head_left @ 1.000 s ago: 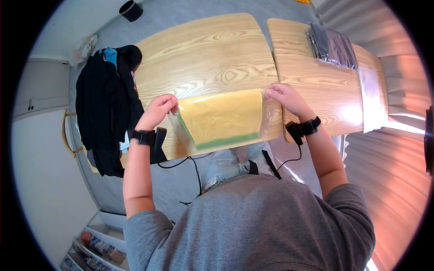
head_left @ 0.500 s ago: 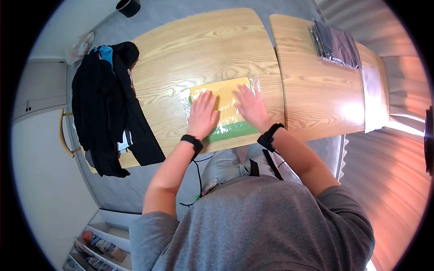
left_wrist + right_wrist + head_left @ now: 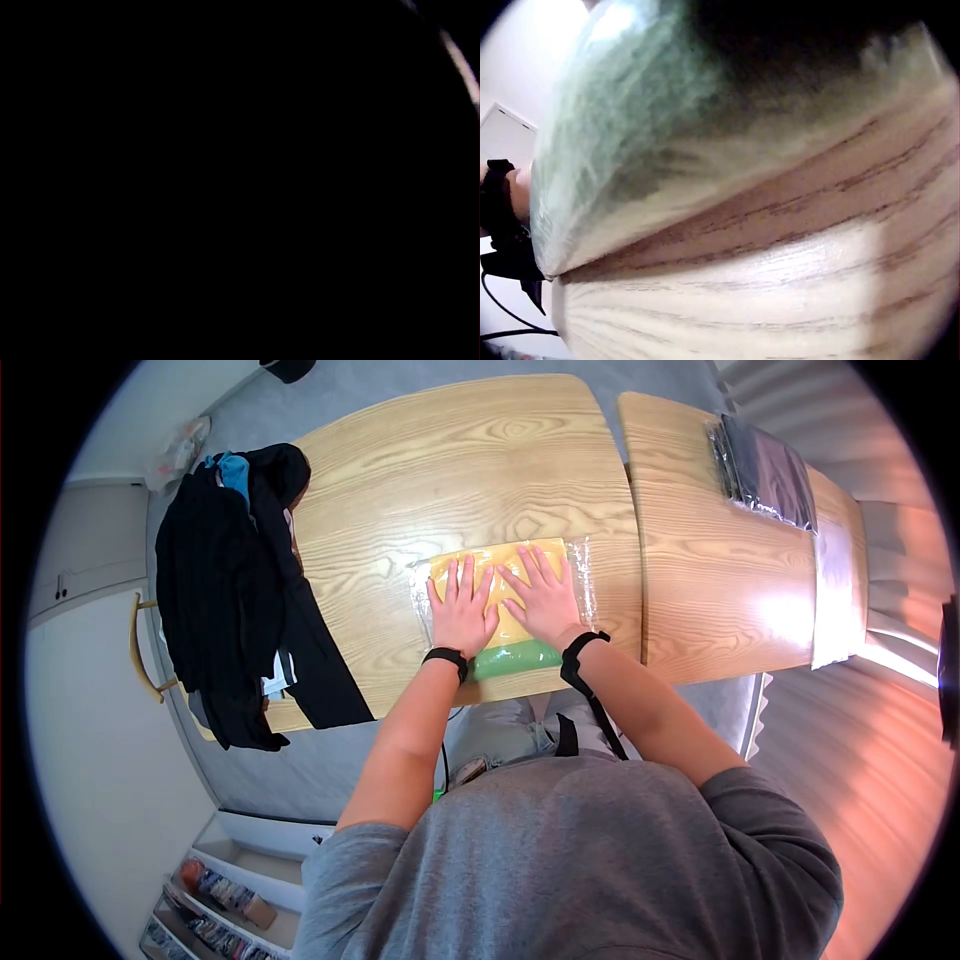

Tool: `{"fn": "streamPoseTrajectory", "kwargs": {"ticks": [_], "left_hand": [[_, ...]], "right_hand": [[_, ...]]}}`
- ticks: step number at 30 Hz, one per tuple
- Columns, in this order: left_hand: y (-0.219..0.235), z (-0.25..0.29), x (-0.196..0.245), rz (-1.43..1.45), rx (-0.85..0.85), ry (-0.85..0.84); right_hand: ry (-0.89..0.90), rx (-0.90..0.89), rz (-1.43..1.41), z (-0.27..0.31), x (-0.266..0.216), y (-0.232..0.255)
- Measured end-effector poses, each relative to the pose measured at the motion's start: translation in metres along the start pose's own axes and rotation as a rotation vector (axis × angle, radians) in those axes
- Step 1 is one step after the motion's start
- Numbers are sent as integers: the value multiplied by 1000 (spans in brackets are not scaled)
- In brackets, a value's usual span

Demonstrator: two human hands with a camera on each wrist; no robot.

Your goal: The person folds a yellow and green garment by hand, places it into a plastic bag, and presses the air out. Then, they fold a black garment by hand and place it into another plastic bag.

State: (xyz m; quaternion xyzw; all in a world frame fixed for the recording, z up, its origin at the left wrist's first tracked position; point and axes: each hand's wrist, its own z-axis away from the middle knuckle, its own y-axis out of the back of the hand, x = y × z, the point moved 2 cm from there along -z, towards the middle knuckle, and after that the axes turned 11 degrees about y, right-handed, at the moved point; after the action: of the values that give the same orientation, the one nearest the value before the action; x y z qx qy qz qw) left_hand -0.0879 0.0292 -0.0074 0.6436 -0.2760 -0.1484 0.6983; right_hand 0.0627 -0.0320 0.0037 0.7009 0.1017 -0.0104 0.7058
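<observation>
A clear plastic bag (image 3: 586,574) lies flat near the table's front edge, with something yellow and green, apparently folded cloth, inside. Its yellow part (image 3: 485,560) is toward the far side and the green strip (image 3: 515,657) toward the person. On the left half of the bag my left hand (image 3: 462,615) presses with fingers spread. My right hand (image 3: 546,603) lies likewise on the right half, thumbs close together. In the right wrist view the green part (image 3: 637,127) bulges under the plastic above the wood. Almost all of the left wrist view is black.
Dark clothes (image 3: 220,600) are heaped along the left side of the wooden table (image 3: 460,470). A second table (image 3: 700,580) stands to the right across a narrow gap, bearing dark bagged items (image 3: 768,475) and a whitish sheet (image 3: 838,595). A chair (image 3: 140,650) is at far left.
The bag has gone from being held up by its two corners to lying on the table. Both hands let go of the corners, moved inward and now press flat on it.
</observation>
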Motion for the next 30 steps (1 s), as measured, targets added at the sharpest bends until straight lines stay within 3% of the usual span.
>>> {"fn": "streamPoseTrajectory", "kwargs": {"ticks": [20, 22, 23, 24, 26, 28, 30], "left_hand": [[3, -5, -4, 34, -18, 7], [11, -7, -11, 296, -185, 67], [18, -6, -14, 390, -131, 43], [24, -3, -15, 390, -131, 37], [39, 9, -13, 82, 0, -144], [39, 26, 0, 58, -111, -143], [21, 41, 8, 81, -69, -116]], "right_hand": [[15, 36, -44, 0, 4, 4], [13, 27, -184, 2, 5, 15], [6, 30, -182, 5, 3, 23], [30, 36, -113, 9, 0, 31], [49, 46, -44, 20, -8, 32], [85, 59, -100, 37, -20, 21], [67, 32, -120, 45, -23, 15]]}}
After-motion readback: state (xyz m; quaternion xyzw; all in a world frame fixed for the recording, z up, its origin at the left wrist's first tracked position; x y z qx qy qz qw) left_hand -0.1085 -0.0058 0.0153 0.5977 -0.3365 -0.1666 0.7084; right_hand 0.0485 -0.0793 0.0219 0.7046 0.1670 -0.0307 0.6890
